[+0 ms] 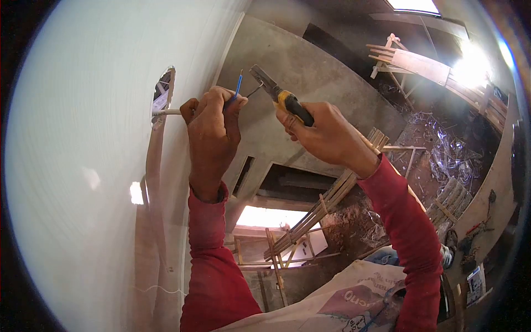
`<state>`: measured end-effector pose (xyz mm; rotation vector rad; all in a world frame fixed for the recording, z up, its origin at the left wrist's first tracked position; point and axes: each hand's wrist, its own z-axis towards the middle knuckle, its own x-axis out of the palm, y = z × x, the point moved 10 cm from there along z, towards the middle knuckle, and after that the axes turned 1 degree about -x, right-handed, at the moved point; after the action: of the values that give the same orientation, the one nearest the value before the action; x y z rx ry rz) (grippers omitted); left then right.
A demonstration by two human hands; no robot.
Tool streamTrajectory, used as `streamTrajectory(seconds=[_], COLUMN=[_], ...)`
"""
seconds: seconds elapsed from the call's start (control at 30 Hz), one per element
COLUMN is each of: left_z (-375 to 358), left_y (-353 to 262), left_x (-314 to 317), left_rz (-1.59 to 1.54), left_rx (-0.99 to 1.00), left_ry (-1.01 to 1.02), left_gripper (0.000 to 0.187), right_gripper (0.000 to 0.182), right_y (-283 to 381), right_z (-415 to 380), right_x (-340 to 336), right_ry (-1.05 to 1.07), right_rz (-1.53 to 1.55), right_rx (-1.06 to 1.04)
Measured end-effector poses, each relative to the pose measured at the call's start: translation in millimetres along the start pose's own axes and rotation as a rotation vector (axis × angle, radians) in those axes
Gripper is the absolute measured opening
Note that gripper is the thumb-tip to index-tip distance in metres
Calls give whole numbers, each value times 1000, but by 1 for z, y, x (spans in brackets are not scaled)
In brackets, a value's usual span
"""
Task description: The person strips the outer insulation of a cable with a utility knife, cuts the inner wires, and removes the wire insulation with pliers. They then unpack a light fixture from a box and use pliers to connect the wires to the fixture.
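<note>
Grasping the blue wire (238,88) between left-hand (213,130) thumb and fingertips, with its copper-coloured tip pointing up and free. Gripping the yellow-and-black pliers (293,105) in the right hand (326,135), fingers wrapped round the handles. Dark wire (253,91) reaching from the left fingertips toward the plier jaws, its pale end at or just beside them; too small to tell whether pinched or only touching.

Both wires in the air between the hands, out from the wall (83,166), to the right of the near edge of the wall opening (161,88). Grey cable (172,112) running out past the lower end of that opening to the left hand.

To work well here, anchor the dark wire firmly close to its end, leaving little free length to bend or whip. Set the jaws square across it, near the tip, and squeeze lightly at first, so as not to nick or sever the core. Pull or twist in line with the wire, not sideways, and brace with the left hand rather than tugging on the cable at the opening's rough edge. Hold the blue wire folded aside, well out of the bite, to avoid catching its bare tip.
</note>
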<state>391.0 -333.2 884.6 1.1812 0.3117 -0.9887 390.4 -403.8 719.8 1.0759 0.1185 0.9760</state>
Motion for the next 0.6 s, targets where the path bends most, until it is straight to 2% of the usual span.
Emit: streamTrajectory(seconds=[0.6], left_z=[-2], left_y=[1], left_x=[-2], left_rz=[47], left_rx=[1], left_ry=[4], left_gripper=[13], right_gripper=[46], right_y=[8], right_z=[6], right_x=[1], right_ry=[34], right_rz=[-31], right_rx=[27])
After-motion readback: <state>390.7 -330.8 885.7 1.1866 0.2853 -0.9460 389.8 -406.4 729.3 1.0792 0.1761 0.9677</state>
